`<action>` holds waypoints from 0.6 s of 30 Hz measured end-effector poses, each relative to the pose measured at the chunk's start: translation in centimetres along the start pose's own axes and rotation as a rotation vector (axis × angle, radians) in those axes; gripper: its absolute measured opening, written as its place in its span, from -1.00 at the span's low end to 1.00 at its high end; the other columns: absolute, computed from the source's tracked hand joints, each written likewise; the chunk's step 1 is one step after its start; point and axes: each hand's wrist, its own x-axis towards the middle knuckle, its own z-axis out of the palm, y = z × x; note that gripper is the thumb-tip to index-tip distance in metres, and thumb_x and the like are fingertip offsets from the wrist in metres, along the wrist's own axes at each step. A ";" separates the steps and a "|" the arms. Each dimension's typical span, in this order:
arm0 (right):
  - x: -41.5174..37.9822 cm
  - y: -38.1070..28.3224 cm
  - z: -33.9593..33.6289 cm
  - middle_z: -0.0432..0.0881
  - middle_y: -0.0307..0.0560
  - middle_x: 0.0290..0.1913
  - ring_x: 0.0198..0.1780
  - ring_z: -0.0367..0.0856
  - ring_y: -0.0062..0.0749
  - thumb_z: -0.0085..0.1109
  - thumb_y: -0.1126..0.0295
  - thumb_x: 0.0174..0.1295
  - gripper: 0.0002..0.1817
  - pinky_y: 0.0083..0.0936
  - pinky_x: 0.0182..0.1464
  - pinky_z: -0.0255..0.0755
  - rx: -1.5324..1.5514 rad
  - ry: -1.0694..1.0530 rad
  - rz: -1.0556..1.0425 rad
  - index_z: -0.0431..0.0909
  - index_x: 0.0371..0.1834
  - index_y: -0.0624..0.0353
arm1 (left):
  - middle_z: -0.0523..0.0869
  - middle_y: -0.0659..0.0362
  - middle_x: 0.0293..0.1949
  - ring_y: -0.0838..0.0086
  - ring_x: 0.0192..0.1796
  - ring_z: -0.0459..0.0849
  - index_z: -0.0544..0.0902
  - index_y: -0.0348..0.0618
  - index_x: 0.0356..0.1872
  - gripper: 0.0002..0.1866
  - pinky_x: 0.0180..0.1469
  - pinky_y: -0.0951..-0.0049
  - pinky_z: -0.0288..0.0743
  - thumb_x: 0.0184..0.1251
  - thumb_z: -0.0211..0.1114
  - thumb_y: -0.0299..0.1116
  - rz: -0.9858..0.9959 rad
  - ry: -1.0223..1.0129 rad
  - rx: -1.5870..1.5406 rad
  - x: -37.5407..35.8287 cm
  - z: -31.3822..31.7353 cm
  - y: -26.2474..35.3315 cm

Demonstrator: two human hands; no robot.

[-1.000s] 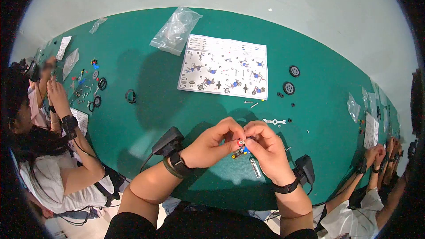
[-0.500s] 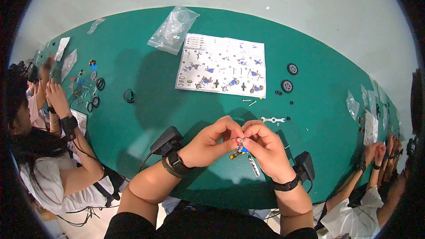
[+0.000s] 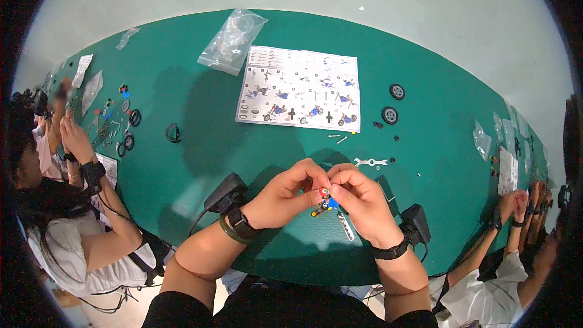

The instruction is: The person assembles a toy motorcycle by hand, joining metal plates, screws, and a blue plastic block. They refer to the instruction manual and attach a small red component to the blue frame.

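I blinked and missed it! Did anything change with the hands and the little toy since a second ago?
Hardly anything. The left hand and right hand kept pinching the small colourful toy piece between their fingers, drifting only slightly up the picture. Nothing was picked up or let go. The instruction sheet, the two black wheels and the small wrench stayed lying on the green table.

Bare green surface [image 3: 200, 146] lies open left of the left hand [image 3: 284, 197], up to a black ring [image 3: 174, 132]. Ahead of both hands the way is narrowed by 2 small screws [image 3: 337, 138], a flat wrench [image 3: 369, 162] and the instruction sheet [image 3: 299, 88]. Right of the right hand [image 3: 363, 203], 2 black wheels [image 3: 393, 103] and scattered small black bits sit well apart. A plastic bag [image 3: 232, 41] lies beyond the sheet's left corner.
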 end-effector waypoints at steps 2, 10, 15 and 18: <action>0.1 -0.2 0.5 0.41 -0.21 -0.03 -0.04 0.41 -0.60 0.14 0.53 0.28 -0.92 -0.63 -0.01 0.34 0.062 0.021 -0.021 0.50 -0.19 0.20 | 0.42 0.28 -0.23 0.61 -0.16 0.43 0.49 -0.12 -0.13 -0.86 -0.08 0.57 0.34 0.35 0.21 -0.51 -0.014 0.005 -0.022 0.0 0.0 0.1; 0.1 0.2 0.3 0.40 -0.19 -0.02 -0.03 0.41 -0.59 0.13 0.52 0.30 -0.94 -0.61 0.01 0.34 0.061 -0.008 -0.018 0.49 -0.20 0.21 | 0.43 0.29 -0.23 0.62 -0.17 0.44 0.48 -0.13 -0.12 -0.85 -0.10 0.58 0.34 0.35 0.22 -0.51 -0.028 -0.004 -0.007 -0.1 -0.2 0.1; 0.1 -0.3 1.0 0.41 -0.18 -0.02 -0.02 0.40 -0.59 0.11 0.53 0.30 -0.94 -0.62 0.01 0.33 0.119 0.044 -0.034 0.49 -0.20 0.21 | 0.44 0.30 -0.22 0.63 -0.15 0.44 0.48 -0.14 -0.11 -0.85 -0.07 0.57 0.36 0.35 0.22 -0.51 -0.069 0.010 -0.110 -0.1 -0.1 0.2; 0.1 0.0 0.8 0.41 -0.17 0.00 -0.01 0.41 -0.58 0.11 0.53 0.29 -0.95 -0.62 0.01 0.33 0.101 0.024 -0.046 0.50 -0.21 0.20 | 0.45 0.30 -0.22 0.63 -0.15 0.45 0.48 -0.14 -0.12 -0.85 -0.06 0.55 0.38 0.36 0.22 -0.51 -0.098 0.011 -0.158 -0.2 -0.2 0.3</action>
